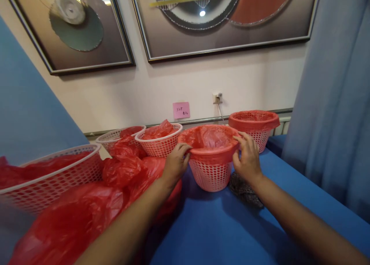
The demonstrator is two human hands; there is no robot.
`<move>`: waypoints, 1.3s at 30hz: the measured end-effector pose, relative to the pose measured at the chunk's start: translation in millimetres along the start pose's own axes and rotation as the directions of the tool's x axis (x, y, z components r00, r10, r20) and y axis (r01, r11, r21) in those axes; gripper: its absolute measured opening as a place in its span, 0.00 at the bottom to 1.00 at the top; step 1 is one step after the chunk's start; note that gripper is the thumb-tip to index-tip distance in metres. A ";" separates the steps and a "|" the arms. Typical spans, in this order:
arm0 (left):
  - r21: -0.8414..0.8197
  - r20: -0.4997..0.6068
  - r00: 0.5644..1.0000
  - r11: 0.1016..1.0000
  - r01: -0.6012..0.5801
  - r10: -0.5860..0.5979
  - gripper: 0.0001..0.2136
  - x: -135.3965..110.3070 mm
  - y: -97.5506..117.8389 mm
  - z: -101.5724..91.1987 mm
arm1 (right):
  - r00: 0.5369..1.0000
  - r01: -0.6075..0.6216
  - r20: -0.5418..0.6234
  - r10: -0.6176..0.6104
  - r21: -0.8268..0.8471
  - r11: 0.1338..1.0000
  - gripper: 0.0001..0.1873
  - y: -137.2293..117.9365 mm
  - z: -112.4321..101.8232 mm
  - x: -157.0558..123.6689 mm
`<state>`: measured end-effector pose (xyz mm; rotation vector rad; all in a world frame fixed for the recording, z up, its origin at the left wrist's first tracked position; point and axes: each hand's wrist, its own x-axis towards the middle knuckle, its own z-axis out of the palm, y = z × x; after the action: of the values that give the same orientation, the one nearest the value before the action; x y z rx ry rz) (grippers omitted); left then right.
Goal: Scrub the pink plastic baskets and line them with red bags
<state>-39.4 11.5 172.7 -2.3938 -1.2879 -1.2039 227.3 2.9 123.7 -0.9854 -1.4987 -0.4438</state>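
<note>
A pink-white perforated plastic basket [211,176] stands upright on the blue surface in front of me. A red plastic bag [212,137] lines it, its edge folded down over the rim all round. My left hand [177,161] pinches the bag's edge at the rim's left side. On the right side, my right hand [248,157] grips the same bag edge between thumb and fingers. Just right of the basket's base, partly behind my right wrist, lies a dark patterned bundle of cloth [244,189].
Another red-lined basket [261,139] stands behind at right. Several white baskets, including a large basket [72,172], hold red bags at left. Loose red plastic bags [86,211] spread beside my left arm. A blue curtain [332,103] hangs at right; the wall has a socket [217,98].
</note>
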 end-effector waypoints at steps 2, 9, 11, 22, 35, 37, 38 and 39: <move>-0.056 -0.031 0.999 0.998 -0.022 0.020 0.11 -6.5 13.0 10.2 | 0.990 0.118 0.065 -0.122 0.053 0.992 0.28 -25.7 -1.8 0.4; -0.523 -0.094 0.971 0.841 0.141 -0.221 0.21 -34.5 26.5 19.4 | 0.944 0.190 0.260 -0.201 0.068 0.979 0.15 -59.1 21.7 0.1; -0.692 -0.116 0.823 0.639 0.335 -0.557 0.21 -29.9 17.6 15.4 | 0.950 0.186 0.244 -0.193 0.050 0.981 0.12 -51.8 24.3 -1.0; -0.730 0.273 0.585 0.231 0.644 -0.764 0.07 -18.3 -8.0 32.7 | 0.955 0.165 0.220 -0.198 0.157 0.974 0.04 -13.5 18.7 8.4; 0.154 0.497 0.867 0.980 -0.123 0.031 0.15 71.1 -35.2 -32.6 | 0.944 0.121 0.272 -0.185 0.237 0.964 0.04 17.0 15.1 14.6; 0.188 0.492 0.871 0.977 -0.098 -0.007 0.12 73.7 -32.4 -27.5 | 0.942 0.121 0.278 -0.186 0.234 0.965 0.05 19.0 10.7 16.8; 0.215 0.465 0.885 0.973 -0.079 -0.031 0.12 71.1 -28.1 -22.9 | 0.946 0.127 0.266 -0.187 0.225 0.966 0.08 17.1 6.6 17.8; 0.242 0.430 0.901 0.969 -0.056 -0.056 0.12 66.3 -21.6 -17.3 | 0.950 0.139 0.246 -0.192 0.217 0.966 0.12 12.7 1.7 18.7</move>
<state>-45.8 57.8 227.3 -2.5487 -1.4507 -0.4695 237.9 17.4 137.6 -0.7866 -1.8399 -0.2813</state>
